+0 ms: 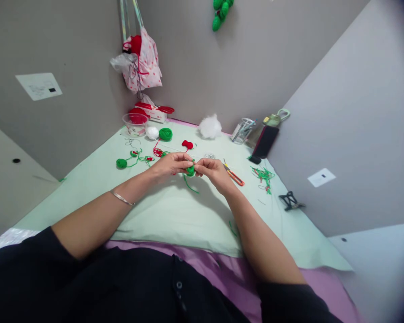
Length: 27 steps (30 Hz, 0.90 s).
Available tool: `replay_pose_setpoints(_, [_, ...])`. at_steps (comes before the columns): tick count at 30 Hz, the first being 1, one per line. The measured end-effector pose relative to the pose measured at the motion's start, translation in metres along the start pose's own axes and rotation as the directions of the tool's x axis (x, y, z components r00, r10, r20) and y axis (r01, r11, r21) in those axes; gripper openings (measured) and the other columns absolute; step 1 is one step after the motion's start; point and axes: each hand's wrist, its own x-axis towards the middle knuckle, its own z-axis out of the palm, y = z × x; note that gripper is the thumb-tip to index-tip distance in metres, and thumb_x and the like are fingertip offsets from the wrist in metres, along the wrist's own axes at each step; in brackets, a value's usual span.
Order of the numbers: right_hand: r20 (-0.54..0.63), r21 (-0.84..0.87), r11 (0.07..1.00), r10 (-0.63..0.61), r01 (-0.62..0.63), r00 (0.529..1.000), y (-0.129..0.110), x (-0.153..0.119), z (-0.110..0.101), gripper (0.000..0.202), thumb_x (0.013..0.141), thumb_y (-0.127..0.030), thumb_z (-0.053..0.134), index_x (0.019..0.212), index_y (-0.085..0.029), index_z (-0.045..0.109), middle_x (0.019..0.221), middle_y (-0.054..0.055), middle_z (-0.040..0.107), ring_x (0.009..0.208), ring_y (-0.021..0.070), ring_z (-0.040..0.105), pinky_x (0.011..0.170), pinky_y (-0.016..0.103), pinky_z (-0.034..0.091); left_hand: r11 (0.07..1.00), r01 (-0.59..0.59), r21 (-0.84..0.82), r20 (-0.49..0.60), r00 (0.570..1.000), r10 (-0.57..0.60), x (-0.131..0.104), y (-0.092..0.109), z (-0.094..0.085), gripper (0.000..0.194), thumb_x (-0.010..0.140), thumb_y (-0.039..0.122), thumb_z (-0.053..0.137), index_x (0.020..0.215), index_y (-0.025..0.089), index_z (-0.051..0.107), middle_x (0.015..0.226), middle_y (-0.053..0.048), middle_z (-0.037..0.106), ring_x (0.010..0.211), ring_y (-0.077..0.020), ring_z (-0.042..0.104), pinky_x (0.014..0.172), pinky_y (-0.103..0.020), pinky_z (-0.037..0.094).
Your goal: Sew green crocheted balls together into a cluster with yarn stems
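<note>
Hands [172, 164] [215, 172] pinch a green crochet piece [190, 171] while the hanging bag [151, 63] holds red yarn [135, 44]

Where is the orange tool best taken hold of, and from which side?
Probably by its orange handle, from the wearer's right: it slants across the pale cloth, its free end pointing right and nearer the wearer, away from the right hand.

"How many hands on your feed?"
"I count two, one left hand [175, 164] and one right hand [213, 173], and one green piece [190, 170] in them."
"Yarn?"
"I get one white ball [152, 133] and one large green ball [165, 134]."
"Other things?"
"I make it one orange-handled tool [235, 176], one red bow [187, 144], one clear tub [135, 130], two wall plates [38, 86]."
</note>
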Motion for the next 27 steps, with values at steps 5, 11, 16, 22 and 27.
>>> replay_pose_setpoints(5, [-0.162,-0.126,0.989,-0.099,0.079,0.982,0.002,0.002,-0.006,0.04,0.083,-0.058,0.07,0.074,-0.018,0.07,0.071,0.002,0.067,0.072,0.0157,0.06,0.071,0.029,0.048,0.998,0.006,-0.063,0.041,0.999,-0.004,-0.002,0.003,0.003,0.037,0.071,0.042,0.087,0.088,0.016,0.067,0.09,-0.006,0.074,0.086,-0.0179,0.069,0.084,-0.033,0.05])
replay_pose_setpoints(11, [-0.013,-0.2,0.946,-0.264,0.256,0.964,0.002,0.001,-0.007,0.032,0.093,-0.05,0.064,0.108,-0.026,0.077,0.119,0.008,0.072,0.115,0.0219,0.064,0.103,0.038,0.047,0.996,0.09,0.023,0.223,0.97,-0.093,-0.002,0.002,0.001,0.035,0.074,0.045,0.084,0.089,0.015,0.072,0.086,-0.004,0.07,0.079,-0.0142,0.064,0.082,-0.031,0.05])
replay_pose_setpoints(16, [0.103,-0.147,0.957,-0.237,0.25,0.966,0.0,-0.001,-0.009,0.03,0.093,-0.048,0.065,0.109,-0.027,0.078,0.12,0.008,0.072,0.117,0.0223,0.064,0.104,0.04,0.048,0.992,0.109,0.058,0.21,0.97,-0.119,-0.005,0.007,0.002,0.039,0.071,0.049,0.085,0.087,0.014,0.077,0.086,-0.009,0.071,0.074,-0.0156,0.061,0.072,-0.03,0.049])
replay_pose_setpoints(22, [0.07,0.001,0.98,-0.2,0.2,0.977,0.0,-0.001,-0.008,0.028,0.081,-0.05,0.077,0.085,-0.022,0.077,0.1,0.006,0.072,0.095,0.0193,0.066,0.089,0.034,0.053,0.988,0.089,0.127,0.22,0.969,-0.115,-0.008,0.013,0.005,0.037,0.073,0.051,0.082,0.079,0.014,0.078,0.079,-0.008,0.068,0.067,-0.0144,0.056,0.066,-0.029,0.047])
replay_pose_setpoints(27, [-0.161,0.093,0.989,-0.101,0.117,0.982,0.003,0.003,-0.013,0.029,0.076,-0.048,0.08,0.085,-0.021,0.072,0.091,0.003,0.071,0.082,0.0153,0.062,0.086,0.032,0.053,0.991,0.112,0.075,0.234,0.964,-0.127,-0.006,0.01,0.001,0.033,0.074,0.048,0.082,0.079,0.015,0.08,0.084,-0.01,0.072,0.07,-0.0146,0.058,0.072,-0.03,0.05])
